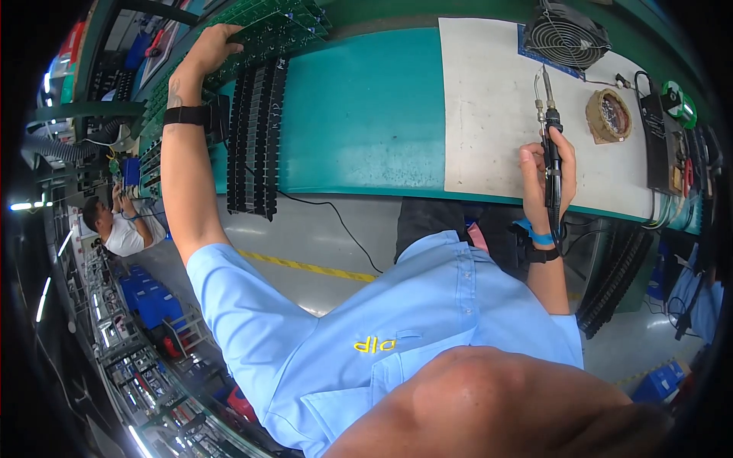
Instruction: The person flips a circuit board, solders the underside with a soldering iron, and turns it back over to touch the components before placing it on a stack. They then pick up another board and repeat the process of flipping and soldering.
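Note:
At the far left, my left hand [206,55] is closed at the edge of a green circuit board [259,34], one of several held upright in a row. Its thumb and fingers pinch that edge, though the fingertips are partly hidden. On the right, my right hand [537,200] is wrapped round a black soldering iron [553,160]. A thin metal wire-feed tube runs along the front of the iron, and the tip points away from me toward a fan. Cable hangs from the iron's near end past my wrist.
A black slotted rack [256,137] stands beside my left forearm. Right of the green mat [366,114] lies a white sheet [489,99]. On it are a black fan [569,38], a round tip-cleaning pot [608,116] and a black box [658,141]. A co-worker [126,229] is far left.

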### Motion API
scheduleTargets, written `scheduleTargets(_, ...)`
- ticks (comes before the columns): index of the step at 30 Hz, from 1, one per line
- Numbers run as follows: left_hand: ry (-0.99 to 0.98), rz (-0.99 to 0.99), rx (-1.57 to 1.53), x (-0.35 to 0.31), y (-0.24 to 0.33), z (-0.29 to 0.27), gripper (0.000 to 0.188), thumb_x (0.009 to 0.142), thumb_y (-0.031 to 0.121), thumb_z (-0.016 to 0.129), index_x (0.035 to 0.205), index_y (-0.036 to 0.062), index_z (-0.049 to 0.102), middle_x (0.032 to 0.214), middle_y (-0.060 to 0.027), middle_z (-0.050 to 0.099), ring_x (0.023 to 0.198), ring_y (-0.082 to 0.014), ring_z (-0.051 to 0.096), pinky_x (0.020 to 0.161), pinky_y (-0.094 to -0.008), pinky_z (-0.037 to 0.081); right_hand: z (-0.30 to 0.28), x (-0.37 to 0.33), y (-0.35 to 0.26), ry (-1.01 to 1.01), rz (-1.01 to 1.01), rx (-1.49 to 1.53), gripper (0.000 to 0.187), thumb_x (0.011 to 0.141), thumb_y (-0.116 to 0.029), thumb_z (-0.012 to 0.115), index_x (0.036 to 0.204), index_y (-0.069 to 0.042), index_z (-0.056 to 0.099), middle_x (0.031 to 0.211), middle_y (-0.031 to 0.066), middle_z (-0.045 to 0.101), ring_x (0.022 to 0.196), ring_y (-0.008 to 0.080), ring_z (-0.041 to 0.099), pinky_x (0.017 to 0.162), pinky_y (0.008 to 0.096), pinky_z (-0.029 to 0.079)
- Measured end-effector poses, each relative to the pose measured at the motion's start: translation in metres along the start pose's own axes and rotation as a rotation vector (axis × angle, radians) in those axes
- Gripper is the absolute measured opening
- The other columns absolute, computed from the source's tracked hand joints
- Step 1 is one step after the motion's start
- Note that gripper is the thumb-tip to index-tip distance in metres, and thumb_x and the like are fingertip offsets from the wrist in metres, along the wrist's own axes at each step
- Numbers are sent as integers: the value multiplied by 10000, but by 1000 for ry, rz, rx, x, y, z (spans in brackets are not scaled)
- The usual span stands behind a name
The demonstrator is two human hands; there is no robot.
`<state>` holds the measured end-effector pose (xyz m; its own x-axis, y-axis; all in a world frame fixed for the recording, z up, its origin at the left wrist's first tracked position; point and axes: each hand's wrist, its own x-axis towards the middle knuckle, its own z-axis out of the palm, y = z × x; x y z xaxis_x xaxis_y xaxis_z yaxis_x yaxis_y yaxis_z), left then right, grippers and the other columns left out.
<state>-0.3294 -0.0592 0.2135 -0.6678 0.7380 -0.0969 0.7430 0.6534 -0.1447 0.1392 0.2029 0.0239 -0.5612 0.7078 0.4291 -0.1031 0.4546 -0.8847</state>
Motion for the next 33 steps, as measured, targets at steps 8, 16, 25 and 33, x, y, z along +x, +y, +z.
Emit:
scheduleTargets(8,-22,47,38,7,-13,11,475,816,100,738,1274,46,625,1180,-220,660,1123,-404,608,961,-442,491,0,2,-6,-12,-23,-43,507,881,-5,704,1349,-8,508,1094,110,638,878,125,639,724,250,521)
scheduleTargets(16,271,11,38,-6,-9,20,447,800,88,735,1236,69,637,1178,-178,665,1145,-379,590,976,-432,483,0,3,-8,2,-14,-41,511,873,-6,713,1345,-12,516,1061,101,647,874,126,635,734,244,508)
scheduleTargets(25,429,21,88,-4,-27,29,279,891,124,646,1163,63,641,1122,-157,651,1053,-363,618,912,-429,508,-4,-2,5,-22,-44,-61,502,909,-17,682,1375,-18,494,1021,80,650,848,113,620,739,242,512)
scheduleTargets(33,877,-77,-135,-18,19,66,222,881,87,597,1093,34,634,1089,-182,611,1066,-381,570,909,-448,491,-2,-4,3,-22,7,-5,498,926,-39,678,1385,-24,487,1003,77,645,818,100,602,723,233,508)
